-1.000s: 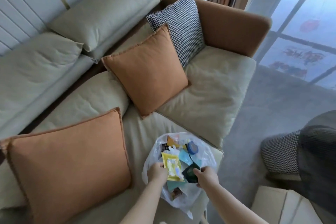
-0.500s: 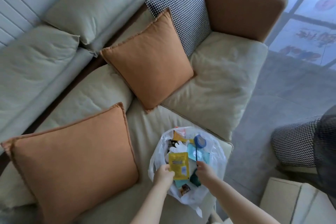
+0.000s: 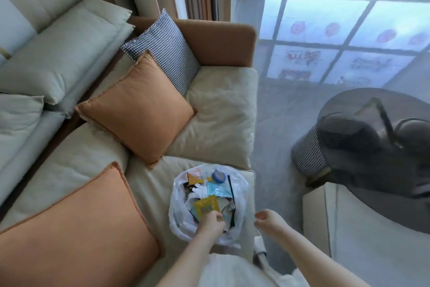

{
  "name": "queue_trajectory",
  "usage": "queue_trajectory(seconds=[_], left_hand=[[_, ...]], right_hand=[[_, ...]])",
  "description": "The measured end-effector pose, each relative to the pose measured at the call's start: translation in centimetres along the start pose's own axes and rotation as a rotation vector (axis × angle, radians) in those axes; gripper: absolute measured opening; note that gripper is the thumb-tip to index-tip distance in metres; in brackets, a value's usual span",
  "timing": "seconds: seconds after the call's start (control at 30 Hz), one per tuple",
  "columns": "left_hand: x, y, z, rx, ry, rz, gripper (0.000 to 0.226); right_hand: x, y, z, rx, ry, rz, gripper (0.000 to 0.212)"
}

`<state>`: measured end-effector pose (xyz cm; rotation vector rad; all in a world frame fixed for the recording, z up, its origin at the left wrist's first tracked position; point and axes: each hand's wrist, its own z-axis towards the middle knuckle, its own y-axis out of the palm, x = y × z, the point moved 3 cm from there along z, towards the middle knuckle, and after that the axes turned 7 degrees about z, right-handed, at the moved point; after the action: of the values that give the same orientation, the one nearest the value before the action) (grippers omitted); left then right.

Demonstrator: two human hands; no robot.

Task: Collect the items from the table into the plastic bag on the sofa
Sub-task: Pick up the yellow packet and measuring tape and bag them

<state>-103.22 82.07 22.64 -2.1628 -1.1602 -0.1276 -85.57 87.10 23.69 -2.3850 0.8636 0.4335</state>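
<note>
Thin, floppy plastic bag [image 3: 209, 205]: we judge it light; our left hand [image 3: 210, 222] pinches its six-o'clock rim, right hand [image 3: 267, 219] loosely curled, empty, toward three o'clock.

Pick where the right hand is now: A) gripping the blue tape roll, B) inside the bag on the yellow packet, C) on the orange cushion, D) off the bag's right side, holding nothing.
D: the right hand hangs loosely curled beside the plastic bag, clear of it; the left hand is the one over the yellow packet.
</note>
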Motion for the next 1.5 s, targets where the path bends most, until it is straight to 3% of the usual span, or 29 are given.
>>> queue_trajectory(seconds=[0.23, 0.37, 0.57, 0.8, 0.97, 1.1, 1.5], left_hand=[[5.6, 4.7, -3.4, -0.1, 0.24, 0.278, 0.024], [8.1, 8.1, -5.1, -0.172, 0.337, 0.402, 0.038], [10.4, 15.3, -9.0, -0.219, 0.456, 0.614, 0.036], [10.5, 26.9, -16.8, -0.331, 0.557, 0.784, 0.039], [9.6, 36.0, -23.7, -0.453, 0.661, 0.841, 0.024], [8.7, 42.9, -28.2, -0.538, 0.73, 0.952, 0.026], [10.9, 56.6, -34.0, -0.744, 0.826, 1.287, 0.027]], right_hand=[[6.5, -3.0, -5.3, 0.143, 0.068, 0.151, 0.04], [10.7, -3.8, -7.7, 0.188, 0.103, 0.242, 0.038], [20.0, -4.0, -13.1, 0.272, 0.154, 0.278, 0.033], [34.0, -1.7, -22.5, 0.385, 0.28, 0.356, 0.05], [43.7, 0.7, -30.0, 0.5, 0.408, 0.438, 0.052], [50.6, 3.2, -35.5, 0.591, 0.527, 0.579, 0.051], [62.6, 7.1, -41.8, 0.724, 0.787, 1.007, 0.048]])
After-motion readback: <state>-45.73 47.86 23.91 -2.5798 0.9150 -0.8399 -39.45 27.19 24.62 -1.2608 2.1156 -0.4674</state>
